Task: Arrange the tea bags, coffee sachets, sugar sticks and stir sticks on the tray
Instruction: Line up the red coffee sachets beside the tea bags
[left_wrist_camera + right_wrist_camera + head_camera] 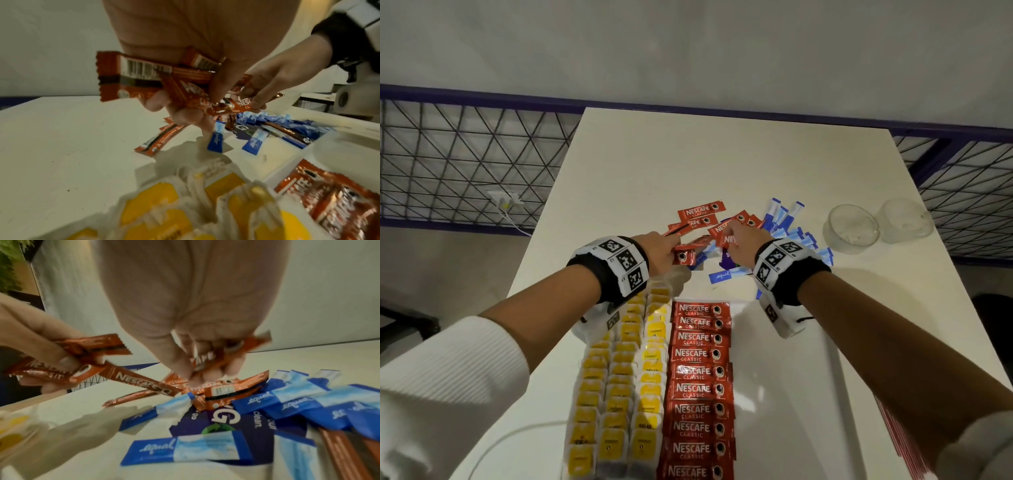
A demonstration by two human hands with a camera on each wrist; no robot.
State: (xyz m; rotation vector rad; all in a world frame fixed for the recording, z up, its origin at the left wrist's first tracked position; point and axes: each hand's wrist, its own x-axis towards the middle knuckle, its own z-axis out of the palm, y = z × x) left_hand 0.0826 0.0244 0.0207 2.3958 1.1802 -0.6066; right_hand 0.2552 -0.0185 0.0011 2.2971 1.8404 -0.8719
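My left hand [661, 250] [185, 113] grips a bunch of red Nescafe coffee sachets [683, 255] [131, 76] above the loose pile on the table. Close beside it, my right hand [739, 240] [195, 369] pinches another red sachet [727, 240] [226, 353] at the top of the same pile. Blue sugar sticks [777, 219] [185, 449] lie scattered under and right of the hands. On the white tray [784, 377] near me, yellow tea bags [619, 377] [154, 203] fill the left columns and a column of coffee sachets [698, 390] [329, 199] runs beside them.
Two clear glass cups [851, 229] [905, 221] stand on the table to the right of the pile. A dark purple packet [226, 420] lies under the sugar sticks. Thin red-striped sticks [904, 442] show at the tray's right edge. A white cable [517, 435] runs past the tray's left side.
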